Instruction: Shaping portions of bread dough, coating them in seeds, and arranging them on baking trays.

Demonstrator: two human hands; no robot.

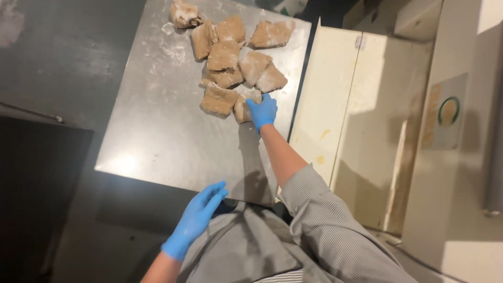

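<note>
Several floured brown dough pieces [224, 55] lie in a cluster on the far half of a steel table [157, 126]. My right hand [263, 111], in a blue glove, reaches out and closes on the nearest dough piece [242, 109] at the cluster's near edge. My left hand [198, 217], also gloved in blue, hovers with fingers apart and holds nothing, just off the table's near edge above my grey apron.
A cream cabinet or box [335, 94] stands right of the table. Further right are pale panels [450, 131]. A dark floor [47, 68] lies to the left. Flour dust marks the steel around the dough.
</note>
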